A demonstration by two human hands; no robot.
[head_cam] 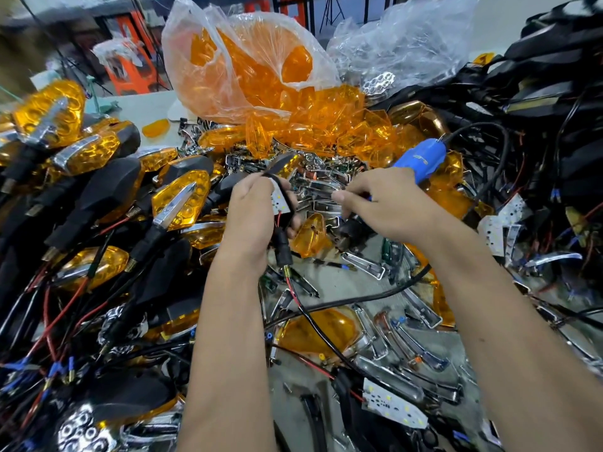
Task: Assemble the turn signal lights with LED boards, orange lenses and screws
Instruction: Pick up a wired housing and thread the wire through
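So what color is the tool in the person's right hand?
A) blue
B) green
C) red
A: the right hand grips an electric screwdriver with a blue body, its black cord trailing off to the right.

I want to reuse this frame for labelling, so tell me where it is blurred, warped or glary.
Head view: wide-angle bending at the edges; left hand and right hand fairly sharp; finished lights at far left smeared; glare on the plastic bag.
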